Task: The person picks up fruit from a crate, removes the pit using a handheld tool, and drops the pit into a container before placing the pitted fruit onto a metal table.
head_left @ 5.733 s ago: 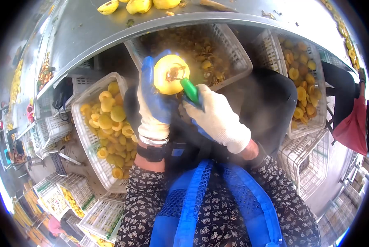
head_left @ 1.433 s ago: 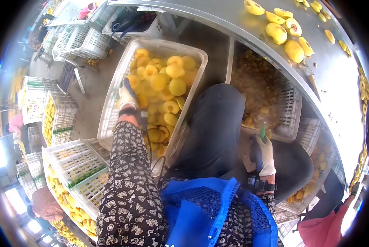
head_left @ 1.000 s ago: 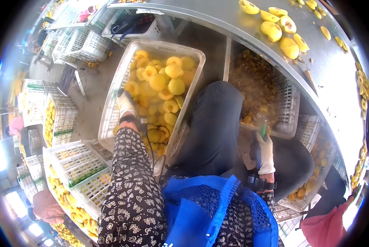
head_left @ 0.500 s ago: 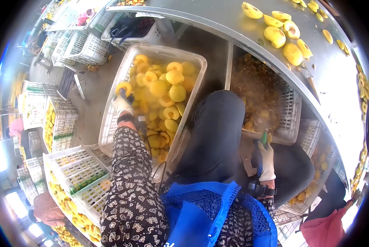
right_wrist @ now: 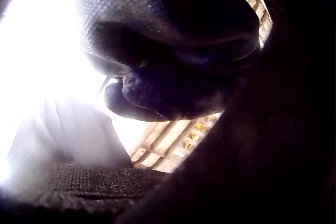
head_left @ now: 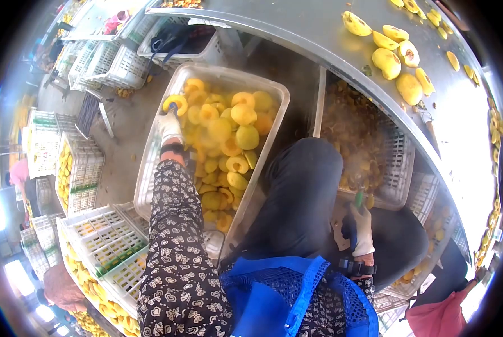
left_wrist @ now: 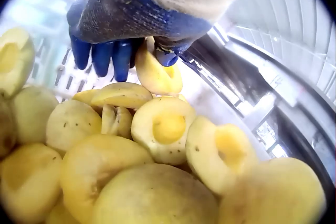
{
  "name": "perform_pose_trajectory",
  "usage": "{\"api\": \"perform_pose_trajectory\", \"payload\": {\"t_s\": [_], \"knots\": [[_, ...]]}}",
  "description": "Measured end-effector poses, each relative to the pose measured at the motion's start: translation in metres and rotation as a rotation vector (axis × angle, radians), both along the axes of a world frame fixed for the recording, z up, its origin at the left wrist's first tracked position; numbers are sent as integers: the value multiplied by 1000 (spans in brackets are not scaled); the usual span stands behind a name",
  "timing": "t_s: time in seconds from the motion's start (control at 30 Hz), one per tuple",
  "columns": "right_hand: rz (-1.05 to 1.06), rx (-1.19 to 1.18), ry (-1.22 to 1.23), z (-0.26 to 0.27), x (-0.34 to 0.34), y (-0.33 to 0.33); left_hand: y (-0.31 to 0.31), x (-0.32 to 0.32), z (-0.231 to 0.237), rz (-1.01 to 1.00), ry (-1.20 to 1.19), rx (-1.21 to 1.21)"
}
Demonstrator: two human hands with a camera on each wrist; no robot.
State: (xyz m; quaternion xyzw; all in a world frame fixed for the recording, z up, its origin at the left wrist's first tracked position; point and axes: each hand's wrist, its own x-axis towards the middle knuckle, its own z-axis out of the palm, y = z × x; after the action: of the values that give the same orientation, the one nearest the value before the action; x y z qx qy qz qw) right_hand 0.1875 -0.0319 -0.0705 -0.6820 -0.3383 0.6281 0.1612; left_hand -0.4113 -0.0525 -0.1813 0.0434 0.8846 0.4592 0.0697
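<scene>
The gloved left hand (head_left: pixel 168 124) is over the left side of a white crate (head_left: pixel 278 90) full of halved yellow fruit (head_left: pixel 219 130). Between its thumb and fingers it pinches a fruit half (head_left: pixel 175 104); in the left wrist view the blue-coated hand (left_wrist: pixel 139 19) holds that fruit half (left_wrist: pixel 157 74) by its edge, above the other halves. By the right knee, the gloved right hand (head_left: pixel 359 229) grips a tool with a green handle (head_left: pixel 358 199). In the dark right wrist view the curled fingers (right_wrist: pixel 173 87) hide most of the tool.
A crate of brown scraps (head_left: pixel 352 135) stands under the metal table (head_left: pixel 319 36), which carries yellow fruit pieces (head_left: pixel 386 63). Stacked crates (head_left: pixel 108 236) stand at the lower left. The person's knee (head_left: pixel 310 163) lies between the two nearer crates. Another person's red garment (head_left: pixel 438 314) shows at lower right.
Since the oldest view, the left hand has moved from the fruit held before the body to the left crate. Over the last second it has lifted a fruit half slightly. The right hand has kept the green-handled tool.
</scene>
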Motion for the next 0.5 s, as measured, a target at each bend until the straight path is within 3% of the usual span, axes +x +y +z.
{"api": "perform_pose_trajectory", "payload": {"t_s": [0.03,0.07,0.13,0.23,0.37,0.47,0.5], "knots": [[-3,-16,4,0,0,0,-8,11,8,-54,-65,90],[-7,-31,7,1,-1,-1,-17,-3,-13,-98,-59,184],[5,-42,11,0,0,-1,-8,35,38,8,-209,85],[41,-36,13,-5,5,-4,-27,-4,-2,-56,-245,68],[47,-9,35,-4,8,-3,-30,16,11,-53,-299,268],[23,-38,24,3,4,-6,-38,39,17,-52,284,130],[-13,-39,12,8,6,-5,-37,43,20,-27,121,274]]}}
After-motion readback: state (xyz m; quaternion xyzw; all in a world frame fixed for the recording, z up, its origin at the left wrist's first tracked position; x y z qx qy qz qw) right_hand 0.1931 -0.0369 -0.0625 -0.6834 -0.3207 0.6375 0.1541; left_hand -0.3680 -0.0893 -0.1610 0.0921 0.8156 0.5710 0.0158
